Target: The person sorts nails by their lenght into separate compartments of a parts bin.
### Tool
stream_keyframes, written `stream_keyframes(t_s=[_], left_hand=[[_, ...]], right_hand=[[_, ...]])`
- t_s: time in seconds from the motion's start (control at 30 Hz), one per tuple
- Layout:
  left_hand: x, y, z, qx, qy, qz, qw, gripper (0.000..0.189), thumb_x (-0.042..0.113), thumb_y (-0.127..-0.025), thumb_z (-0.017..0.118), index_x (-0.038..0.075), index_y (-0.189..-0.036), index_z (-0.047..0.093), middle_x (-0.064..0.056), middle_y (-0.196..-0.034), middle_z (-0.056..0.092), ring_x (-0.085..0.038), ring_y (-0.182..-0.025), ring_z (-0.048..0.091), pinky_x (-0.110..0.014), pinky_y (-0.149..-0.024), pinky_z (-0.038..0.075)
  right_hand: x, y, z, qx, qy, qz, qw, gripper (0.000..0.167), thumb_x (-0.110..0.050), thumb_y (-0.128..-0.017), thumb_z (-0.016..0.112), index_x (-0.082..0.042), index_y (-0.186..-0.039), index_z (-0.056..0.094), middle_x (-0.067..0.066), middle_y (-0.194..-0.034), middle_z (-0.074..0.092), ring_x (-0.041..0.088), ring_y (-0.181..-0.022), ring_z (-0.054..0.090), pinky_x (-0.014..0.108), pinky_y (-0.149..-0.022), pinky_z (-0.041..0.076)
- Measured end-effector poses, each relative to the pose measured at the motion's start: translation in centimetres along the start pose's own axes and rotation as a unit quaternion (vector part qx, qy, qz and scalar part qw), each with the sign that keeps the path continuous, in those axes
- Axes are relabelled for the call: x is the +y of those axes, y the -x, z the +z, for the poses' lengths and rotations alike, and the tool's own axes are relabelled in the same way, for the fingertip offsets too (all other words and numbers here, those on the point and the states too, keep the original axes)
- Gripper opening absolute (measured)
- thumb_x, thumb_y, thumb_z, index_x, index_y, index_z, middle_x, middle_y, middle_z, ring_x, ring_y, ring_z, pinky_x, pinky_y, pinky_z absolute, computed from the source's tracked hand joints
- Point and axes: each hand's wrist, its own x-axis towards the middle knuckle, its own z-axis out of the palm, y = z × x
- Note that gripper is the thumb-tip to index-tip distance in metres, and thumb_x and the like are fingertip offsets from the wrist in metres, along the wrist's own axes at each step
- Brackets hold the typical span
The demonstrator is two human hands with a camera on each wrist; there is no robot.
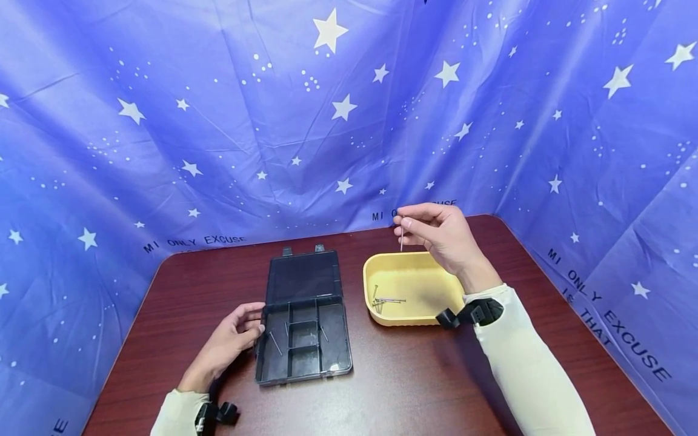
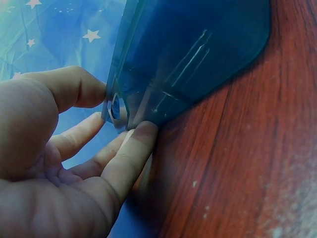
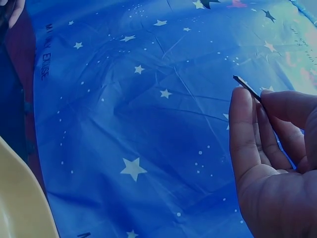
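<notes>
A right hand (image 1: 438, 236) pinched a single steel nail (image 1: 402, 235) between thumb and fingertips above the far side of a yellow plastic dish (image 1: 403, 322), while a left hand (image 1: 226, 342) gripped the hinge side of a translucent dark organizer box (image 1: 336, 360) on a wood-grain table (image 1: 403, 375). The narrow fingertip hold appeared suited to so slim a shaft, leaving most of its length free below the fingers; dim light in the right-wrist view made it hard to say whether head or point was the exposed end. At the left, thumb and fingers met the box near a corner, a light grip that probably served to steady it against sliding.

The lid (image 1: 303, 275) lay folded back, its clasps (image 1: 319, 247) toward the backdrop, which left every compartment exposed from above. Nails (image 1: 276, 343) rested in the long compartments on both sides, and the dividers presumably kept them from rolling together. In the dish, more loose nails (image 1: 389, 300) lay crossed in the near left part, contained by its raised walls. Box and dish sat side by side, each near a hand, before a blue star-print curtain (image 1: 343, 109).
</notes>
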Motion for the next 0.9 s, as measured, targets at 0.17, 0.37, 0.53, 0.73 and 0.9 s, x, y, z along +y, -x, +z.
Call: stream_keyframes(t_s=[0.17, 0.37, 0.53, 0.73, 0.9], left_hand=[[0.0, 0.1, 0.0, 0.0, 0.002, 0.0, 1.0, 0.057, 0.003, -0.1, 0.068, 0.0, -0.152, 0.046, -0.029, -0.137, 0.053, -0.01, -0.098, 0.062, -0.023, -0.07, 0.052], [0.1, 0.1, -0.1, -0.002, 0.002, -0.001, 1.0, 0.057, 0.003, -0.1, 0.068, 0.0, -0.152, 0.045, -0.029, -0.137, 0.053, -0.01, -0.098, 0.062, -0.023, -0.07, 0.053], [0.1, 0.0, 0.0, -0.002, -0.003, -0.007, 1.0, 0.058, 0.004, -0.1, 0.068, 0.001, -0.153, 0.045, -0.028, -0.139, 0.052, -0.011, -0.1, 0.062, -0.024, -0.071, 0.053], [0.2, 0.0, 0.1, -0.004, -0.003, -0.007, 1.0, 0.058, 0.004, -0.1, 0.068, 0.0, -0.153, 0.044, -0.029, -0.139, 0.053, -0.011, -0.101, 0.062, -0.024, -0.073, 0.054], [0.2, 0.0, 0.0, 0.0, -0.002, -0.002, 1.0, 0.056, 0.002, -0.1, 0.068, 0.0, -0.151, 0.046, -0.03, -0.137, 0.052, -0.01, -0.098, 0.062, -0.023, -0.07, 0.053]], right_hand=[[-0.2, 0.1, 0.3, -0.004, 0.002, 0.007, 1.0, 0.027, 0.014, -0.096, 0.067, -0.003, -0.112, 0.081, 0.011, -0.098, 0.082, 0.019, -0.082, 0.079, 0.034, -0.073, 0.065], [0.0, 0.1, 1.0, -0.015, 0.004, 0.012, 0.9998, 0.03, 0.015, -0.096, 0.066, -0.006, -0.11, 0.082, 0.01, -0.098, 0.082, 0.018, -0.081, 0.079, 0.034, -0.073, 0.065], [0.9, 0.0, 2.1, -0.03, 0.007, 0.023, 0.9993, 0.029, 0.015, -0.096, 0.065, -0.004, -0.11, 0.081, 0.01, -0.099, 0.082, 0.019, -0.083, 0.08, 0.035, -0.075, 0.065], [2.6, -0.3, 4.2, -0.034, 0.013, 0.056, 0.9977, 0.029, 0.015, -0.096, 0.064, -0.005, -0.109, 0.081, 0.01, -0.101, 0.082, 0.019, -0.085, 0.08, 0.035, -0.077, 0.065], [4.3, -0.6, 6.5, -0.048, 0.015, 0.076, 0.9959, 0.024, 0.014, -0.095, 0.065, 0.015, -0.118, 0.07, 0.011, -0.098, 0.081, 0.019, -0.084, 0.079, 0.036, -0.076, 0.065]])
